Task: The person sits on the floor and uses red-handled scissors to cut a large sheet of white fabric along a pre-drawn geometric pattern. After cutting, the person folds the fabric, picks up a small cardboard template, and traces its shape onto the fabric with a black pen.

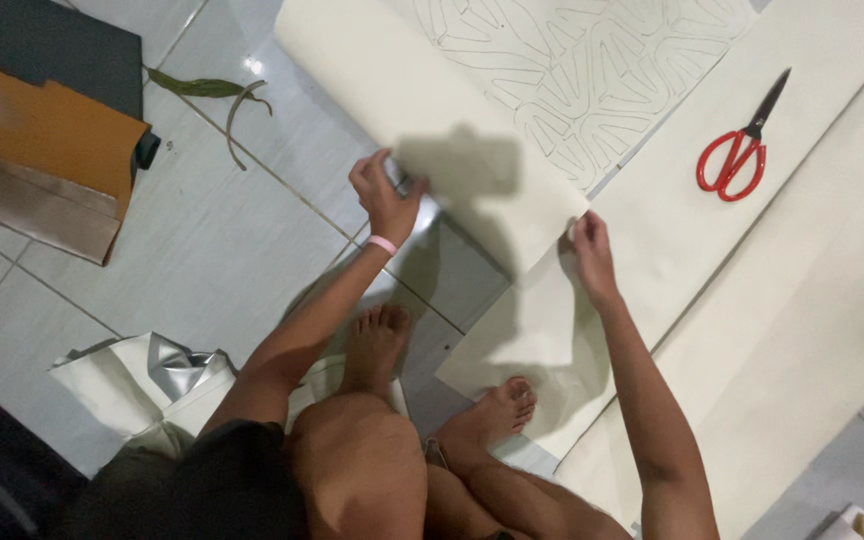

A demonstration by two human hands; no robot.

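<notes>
A large cream sheet (pixel 472 110) with a pencilled leaf pattern lies over the tiled floor. My left hand (pixel 384 190), with a pink band on its wrist, grips the sheet's near left edge. My right hand (pixel 590 245) pinches the sheet's near right corner. Both hands hold that near edge lifted a little above the floor. A second cream sheet (pixel 712 240) lies underneath and to the right. My bare feet rest on the floor below the hands, the right foot on the lower sheet.
Red-handled scissors (pixel 737 150) lie on the cream sheet at the upper right. A brown cardboard piece (pixel 37 150) and a dark mat sit at the upper left. Crumpled white and silver material (pixel 152 385) lies at the lower left. A green leaf (pixel 197 88) lies on the tiles.
</notes>
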